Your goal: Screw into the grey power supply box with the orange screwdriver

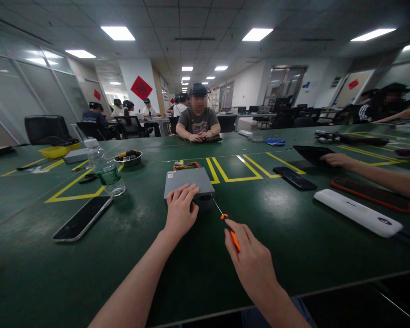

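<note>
A grey metal computer power supply unit [181, 176] lies on the green table in front of me, its socket side facing me. My left hand [183, 203] rests over its near top edge, fingers across the top and thumb bent down at the front face, gripping it. Colored cables [187, 166] bunch behind the unit. In my right hand [251, 250] is a screwdriver [233, 235] with an orange and black handle, fingers wrapped round it. Its thin shaft slants up-left, the tip close to the unit's right front corner; whether it touches is too small to tell.
A water bottle [106, 171] and a phone [84, 218] stand and lie at left, near a metal bowl [136, 159]. To the right are another phone [294, 177], a white elongated device [357, 212] and a co-worker's hand [338, 160] on a dark tablet-like object. A person [198, 120] sits opposite.
</note>
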Action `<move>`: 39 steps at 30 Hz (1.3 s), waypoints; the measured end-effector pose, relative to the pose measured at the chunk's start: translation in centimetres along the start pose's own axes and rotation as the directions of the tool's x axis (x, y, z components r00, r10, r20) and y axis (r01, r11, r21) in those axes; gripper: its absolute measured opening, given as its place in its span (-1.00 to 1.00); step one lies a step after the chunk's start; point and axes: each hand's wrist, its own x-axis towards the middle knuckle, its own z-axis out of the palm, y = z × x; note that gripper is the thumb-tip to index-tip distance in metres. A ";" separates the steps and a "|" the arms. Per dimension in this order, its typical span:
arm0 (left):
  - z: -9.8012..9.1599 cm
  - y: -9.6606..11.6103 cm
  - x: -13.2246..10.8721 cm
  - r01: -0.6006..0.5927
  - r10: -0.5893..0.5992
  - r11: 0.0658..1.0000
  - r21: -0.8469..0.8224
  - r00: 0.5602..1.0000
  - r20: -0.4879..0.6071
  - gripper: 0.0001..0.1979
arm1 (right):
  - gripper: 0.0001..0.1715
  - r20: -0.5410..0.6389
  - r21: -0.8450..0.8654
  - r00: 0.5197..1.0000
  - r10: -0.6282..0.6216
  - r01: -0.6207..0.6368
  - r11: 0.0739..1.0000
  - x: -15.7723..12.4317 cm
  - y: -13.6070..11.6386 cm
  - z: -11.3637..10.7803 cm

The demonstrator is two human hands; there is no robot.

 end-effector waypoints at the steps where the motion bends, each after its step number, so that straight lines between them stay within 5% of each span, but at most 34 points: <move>1: 0.0 0.0 0.0 0.000 0.000 1.000 -0.001 1.000 0.001 -0.59 | -0.73 0.013 -0.009 1.000 0.014 -0.014 1.000 0.0 0.0 0.1; 7: 0.0 0.2 0.2 0.003 -0.003 1.000 0.012 1.000 -0.002 -0.64 | -0.70 0.107 -0.008 0.994 0.029 -0.028 1.000 -0.6 -0.4 0.9; 10: 0.2 0.2 0.2 0.014 -0.014 1.000 0.019 1.000 -0.016 -0.68 | -0.76 0.145 0.134 0.976 0.163 -0.183 0.974 -0.5 -0.1 0.6; 14: 0.3 0.2 0.3 0.021 -0.020 1.000 0.020 0.999 -0.026 -0.70 | -0.75 0.351 0.392 0.798 0.490 -0.601 0.697 0.3 0.6 -0.6; 17: 0.4 0.2 0.3 0.020 -0.019 1.000 0.020 1.000 -0.023 -0.69 | -0.68 0.443 0.472 0.711 0.546 -0.703 0.532 0.4 0.8 -0.9; 20: 0.4 0.1 0.3 0.028 -0.027 0.999 0.019 0.999 -0.025 -0.69 | -0.68 0.419 0.468 0.733 0.535 -0.680 0.564 0.2 0.8 -0.8; 28: 0.3 0.2 0.4 0.027 -0.027 1.000 0.009 0.999 -0.034 -0.70 | -0.81 0.198 0.343 0.939 0.281 -0.335 0.878 -0.3 -0.8 0.1; 39: 0.4 0.2 0.3 0.032 -0.032 0.999 0.017 0.999 -0.019 -0.71 | -0.83 0.170 0.219 0.965 0.201 -0.236 0.947 -0.2 -1.0 1.1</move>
